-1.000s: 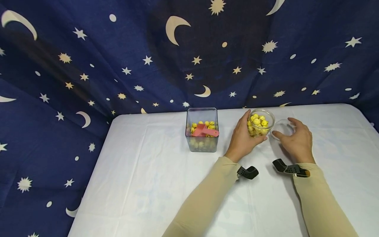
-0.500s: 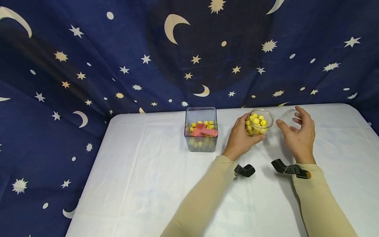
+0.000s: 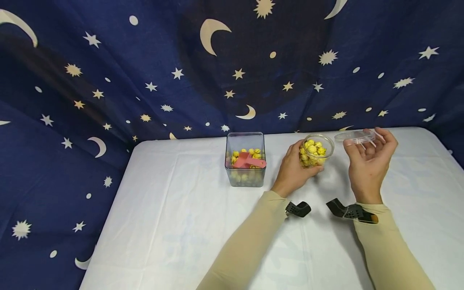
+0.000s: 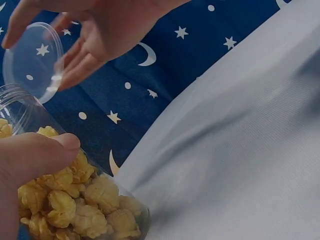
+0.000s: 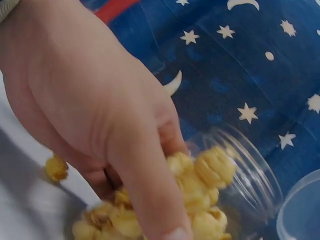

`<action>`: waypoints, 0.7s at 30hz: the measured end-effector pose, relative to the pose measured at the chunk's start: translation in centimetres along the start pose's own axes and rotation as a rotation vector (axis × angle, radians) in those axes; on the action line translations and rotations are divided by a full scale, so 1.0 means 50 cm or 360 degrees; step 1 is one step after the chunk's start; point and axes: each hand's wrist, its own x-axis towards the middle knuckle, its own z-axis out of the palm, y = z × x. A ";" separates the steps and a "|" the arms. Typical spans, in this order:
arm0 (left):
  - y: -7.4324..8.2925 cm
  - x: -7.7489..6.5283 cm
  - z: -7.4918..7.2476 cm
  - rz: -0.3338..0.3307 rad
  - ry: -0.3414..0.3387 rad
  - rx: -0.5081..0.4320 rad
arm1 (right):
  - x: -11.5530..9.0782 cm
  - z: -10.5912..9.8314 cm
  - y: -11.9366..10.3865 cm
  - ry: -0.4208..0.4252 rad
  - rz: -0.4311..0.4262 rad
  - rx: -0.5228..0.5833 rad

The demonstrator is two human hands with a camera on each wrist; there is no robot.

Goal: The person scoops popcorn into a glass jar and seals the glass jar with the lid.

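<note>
My left hand (image 3: 293,171) grips a clear round jar (image 3: 331,147) by its side, thumb and fingers curled round the wall. Yellow popcorn (image 4: 95,205) fills much of the jar, and its threaded mouth is uncovered. To the right, my right hand (image 3: 369,173) holds a clear round lid (image 3: 355,137) by its edge, raised above the table close to the jar's mouth. The left wrist view shows the lid (image 4: 34,60) right beside the jar's rim (image 4: 12,95). In the right wrist view, the left hand (image 5: 100,100) covers part of the jar.
Left of the jar stands a grey see-through square container (image 3: 246,139) with more popcorn in it. A pink scoop (image 3: 255,162) lies on that popcorn. A white cloth (image 3: 181,225) covers the table, and a dark blue star-patterned curtain (image 3: 145,60) hangs along the back and left.
My right hand has lifted the lid up from beside the jar and turned it so that it lies nearly flat. The left hand and jar have shifted only slightly.
</note>
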 end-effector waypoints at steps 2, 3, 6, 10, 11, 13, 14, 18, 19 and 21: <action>-0.001 0.000 -0.001 0.0003 0.0004 0.0000 | -0.005 0.007 -0.001 -0.0034 -0.0060 -0.0041; -0.001 0.001 -0.001 0.0008 0.0007 -0.0002 | -0.007 0.010 -0.001 -0.0051 -0.0088 -0.0026; -0.002 0.000 0.000 0.0014 0.0005 -0.0017 | -0.012 0.018 0.005 -0.0087 -0.0121 0.0135; -0.004 0.000 0.000 0.0025 -0.0003 -0.0026 | -0.021 0.027 0.015 -0.0164 -0.0150 0.0252; -0.005 0.000 0.001 0.0028 -0.0004 -0.0023 | -0.023 0.028 0.016 -0.0189 -0.0159 0.0235; -0.005 0.000 0.000 0.0035 -0.0008 -0.0018 | -0.027 0.031 0.018 -0.0236 -0.0175 0.0159; -0.005 -0.001 0.000 0.0036 -0.0010 -0.0017 | -0.029 0.032 0.019 -0.0259 -0.0181 0.0121; -0.006 -0.001 0.001 0.0038 -0.0017 -0.0012 | -0.034 0.036 0.019 -0.0340 -0.0166 0.0077; -0.007 -0.001 0.001 0.0039 -0.0021 -0.0009 | -0.035 0.036 0.018 -0.0356 -0.0150 0.0079; -0.008 -0.001 0.002 0.0045 -0.0026 -0.0002 | -0.036 0.038 0.018 -0.0383 -0.0119 0.0097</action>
